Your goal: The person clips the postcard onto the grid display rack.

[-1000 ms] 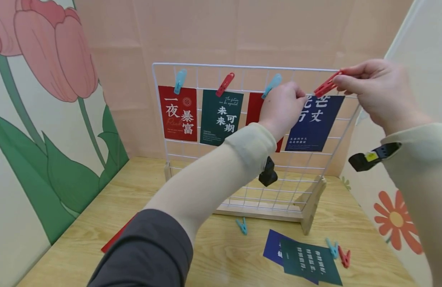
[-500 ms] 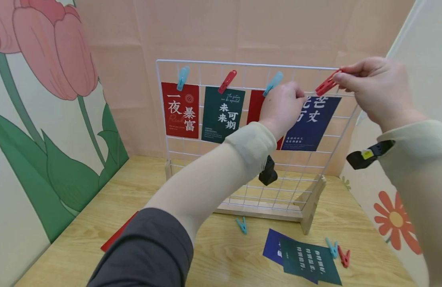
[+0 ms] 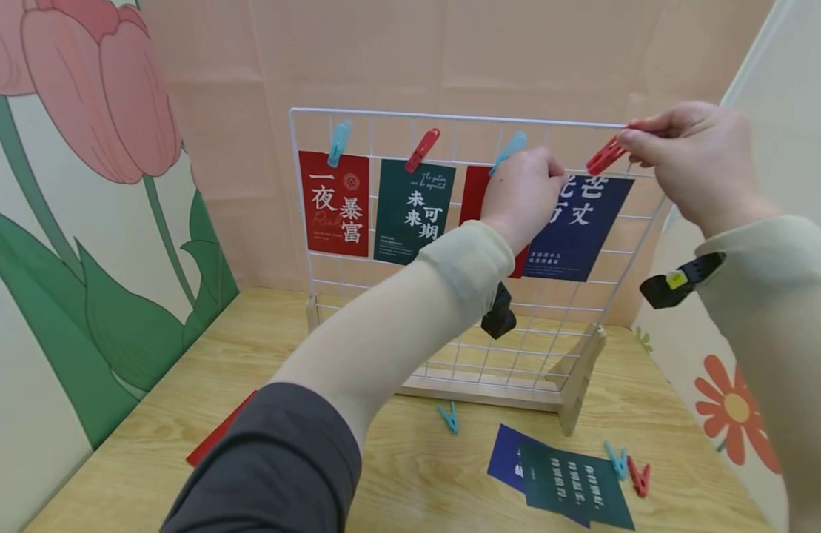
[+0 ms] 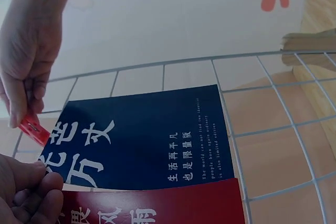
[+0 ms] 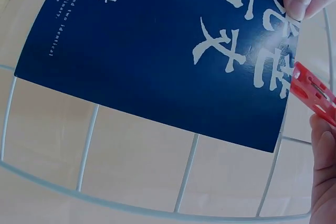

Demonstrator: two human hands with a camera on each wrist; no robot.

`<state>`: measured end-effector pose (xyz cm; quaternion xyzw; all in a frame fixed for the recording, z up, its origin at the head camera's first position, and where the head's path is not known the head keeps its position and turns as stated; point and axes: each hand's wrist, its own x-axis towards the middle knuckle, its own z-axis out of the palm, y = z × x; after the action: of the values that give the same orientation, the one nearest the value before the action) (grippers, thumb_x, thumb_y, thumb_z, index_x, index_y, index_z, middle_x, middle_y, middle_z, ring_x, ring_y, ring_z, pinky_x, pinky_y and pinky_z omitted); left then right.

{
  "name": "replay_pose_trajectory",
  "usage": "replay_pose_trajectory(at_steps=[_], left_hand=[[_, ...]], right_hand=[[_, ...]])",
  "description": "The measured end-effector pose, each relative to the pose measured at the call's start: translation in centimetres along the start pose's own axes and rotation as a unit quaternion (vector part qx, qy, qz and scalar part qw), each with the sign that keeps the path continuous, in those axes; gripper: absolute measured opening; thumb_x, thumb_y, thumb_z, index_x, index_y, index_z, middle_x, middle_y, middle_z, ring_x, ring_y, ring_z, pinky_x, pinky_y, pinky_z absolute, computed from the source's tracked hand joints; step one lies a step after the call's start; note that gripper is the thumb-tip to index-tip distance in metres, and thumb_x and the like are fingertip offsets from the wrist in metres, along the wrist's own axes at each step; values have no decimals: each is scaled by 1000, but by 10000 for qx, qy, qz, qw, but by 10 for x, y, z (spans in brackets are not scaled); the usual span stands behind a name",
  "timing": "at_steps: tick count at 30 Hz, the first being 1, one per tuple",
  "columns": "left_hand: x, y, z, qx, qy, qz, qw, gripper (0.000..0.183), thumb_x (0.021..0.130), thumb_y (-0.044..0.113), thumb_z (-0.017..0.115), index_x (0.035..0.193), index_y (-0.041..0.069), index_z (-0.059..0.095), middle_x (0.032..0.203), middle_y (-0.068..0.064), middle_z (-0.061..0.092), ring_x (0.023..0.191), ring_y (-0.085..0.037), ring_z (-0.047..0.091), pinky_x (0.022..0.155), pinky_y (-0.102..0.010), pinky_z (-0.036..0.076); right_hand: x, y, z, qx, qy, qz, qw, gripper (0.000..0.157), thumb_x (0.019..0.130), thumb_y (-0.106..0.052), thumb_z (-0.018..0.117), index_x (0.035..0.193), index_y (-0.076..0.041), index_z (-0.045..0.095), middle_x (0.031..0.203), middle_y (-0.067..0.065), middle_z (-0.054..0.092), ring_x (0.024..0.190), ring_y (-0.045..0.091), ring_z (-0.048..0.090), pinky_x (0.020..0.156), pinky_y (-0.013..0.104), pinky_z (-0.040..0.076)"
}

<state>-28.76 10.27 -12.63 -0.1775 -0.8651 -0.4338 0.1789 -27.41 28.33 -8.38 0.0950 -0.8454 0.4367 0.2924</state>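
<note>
My left hand (image 3: 522,191) pinches the top edge of a blue card (image 3: 577,233) with white lettering, which lies against the white wire grid (image 3: 463,118). In the right wrist view, the left thumb presses near the card's top corner. With thumb and fingers my right hand (image 3: 703,159) grips a red clothespin (image 3: 605,155). The clothespin's tip meets the card's top edge in the right wrist view. Partly behind my left hand hangs a red card (image 3: 473,194) under a light blue clothespin (image 3: 508,152); in the left wrist view the blue card's side runs along it.
Another red card (image 3: 337,203) and a green card (image 3: 413,211) hang further left, each clipped. On the wooden table, a blue clothespin (image 3: 448,418) lies before the grid's wooden base (image 3: 483,394). Loose cards (image 3: 573,481) and a red clothespin (image 3: 639,476) lie front right.
The grid's top swayed slightly right and up, while its base stayed put. The blue card and the clothespin in my right hand shifted slightly left. Both hands keep their grips.
</note>
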Motion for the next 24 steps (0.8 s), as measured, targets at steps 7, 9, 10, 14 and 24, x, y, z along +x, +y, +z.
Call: replay_pose_trajectory(at_steps=[7, 9, 10, 14, 24], left_hand=[[0, 2, 0, -19, 58, -77, 10000, 12, 97, 30, 57, 103, 23, 64, 91, 11, 65, 76, -3, 57, 68, -14, 48], [0, 2, 2, -17, 65, -112, 9999, 12, 97, 31, 57, 102, 23, 64, 91, 11, 65, 75, -4, 57, 67, -14, 48], [-1, 2, 3, 12, 72, -110, 9999, 12, 97, 31, 57, 102, 23, 64, 91, 11, 65, 75, -4, 57, 67, -14, 48], [0, 2, 4, 207, 76, -94, 9997, 11, 98, 30, 56, 102, 23, 63, 93, 11, 65, 76, -4, 57, 68, -14, 47], [-2, 1, 1, 398, -30, -9, 9992, 9, 99, 28, 55, 101, 22, 61, 93, 12, 63, 78, -4, 55, 71, -14, 46]], right_hand=[[0, -1, 1, 111, -82, 120, 9998, 20, 85, -35, 72, 97, -19, 73, 76, -14, 66, 72, 7, 55, 53, 14, 41], [0, -1, 2, 146, -68, 104, 9998, 19, 85, -34, 72, 96, -19, 73, 76, -13, 66, 71, 7, 55, 52, 15, 40], [0, -1, 2, 175, -61, 93, 9998, 19, 85, -34, 72, 96, -18, 73, 76, -13, 66, 71, 7, 55, 51, 15, 40], [-1, -2, 4, 262, -9, 55, 9996, 12, 86, -30, 72, 92, -20, 73, 74, -13, 66, 68, 6, 56, 50, 14, 40], [-3, -4, 5, 505, 50, 197, 9985, 8, 85, -27, 73, 89, -20, 73, 78, -13, 66, 64, 3, 59, 52, 12, 44]])
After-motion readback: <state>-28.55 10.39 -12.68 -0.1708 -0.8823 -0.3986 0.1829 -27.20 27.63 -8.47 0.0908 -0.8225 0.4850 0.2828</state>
